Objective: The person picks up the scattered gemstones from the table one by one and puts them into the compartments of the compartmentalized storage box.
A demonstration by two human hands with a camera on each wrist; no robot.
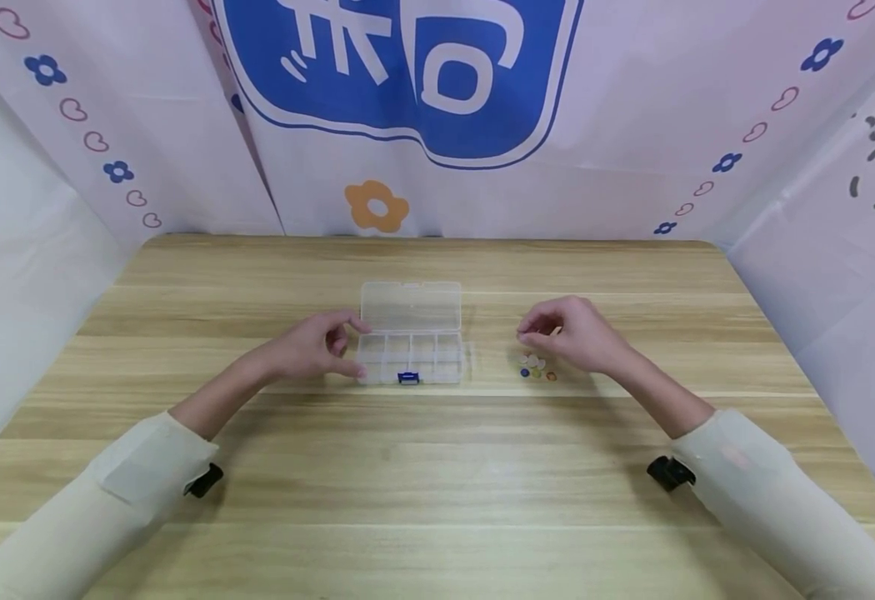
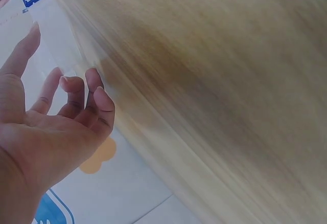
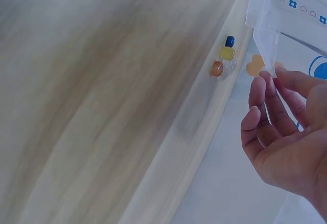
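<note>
A clear plastic compartment box (image 1: 411,358) with a blue latch lies on the table, its lid (image 1: 411,307) raised at the back. My left hand (image 1: 310,346) holds the box by its left side, thumb near the front corner and index finger near the hinge; the other fingers curl free. To the right of the box is a small group of beads (image 1: 533,367), some clear, others blue, yellow and orange (image 3: 217,68). Just above the beads, my right hand (image 1: 572,333) has thumb and index fingertips together. I cannot tell whether a bead sits between them.
The wood-grain table (image 1: 407,475) stretches toward me and to both sides. Behind its far edge hangs a white printed cloth (image 1: 317,183) with a blue sign and flowers. White sheets (image 1: 25,250) close off the sides.
</note>
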